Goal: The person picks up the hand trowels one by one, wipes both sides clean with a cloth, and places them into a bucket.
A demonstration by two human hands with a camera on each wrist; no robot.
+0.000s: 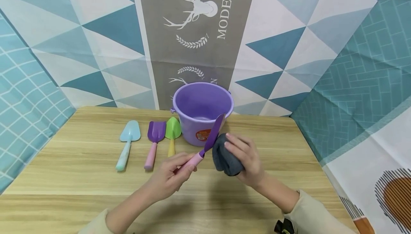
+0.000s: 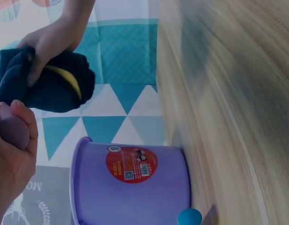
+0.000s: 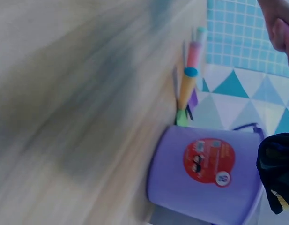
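Observation:
My left hand (image 1: 171, 173) grips the pink handle of a toy shovel (image 1: 214, 134), its purple blade tilted up and to the right. In my right hand (image 1: 245, 157) is a bunched dark grey cloth (image 1: 226, 155), held right at the blade's edge. In the left wrist view the cloth (image 2: 55, 82) shows a yellow strip, and the handle's round end (image 2: 13, 131) sits in my curled fingers. The right wrist view has the cloth (image 3: 277, 168) at its right edge. Both hands are above the table, in front of a purple bucket (image 1: 189, 120).
Left of the bucket lie a light blue trowel (image 1: 130, 134), a purple shovel with a pink handle (image 1: 156, 132) and a green trowel with a yellow handle (image 1: 173, 128). They rest on a wooden table (image 1: 96, 187). Patterned cloth (image 1: 273, 48) hangs behind and at both sides.

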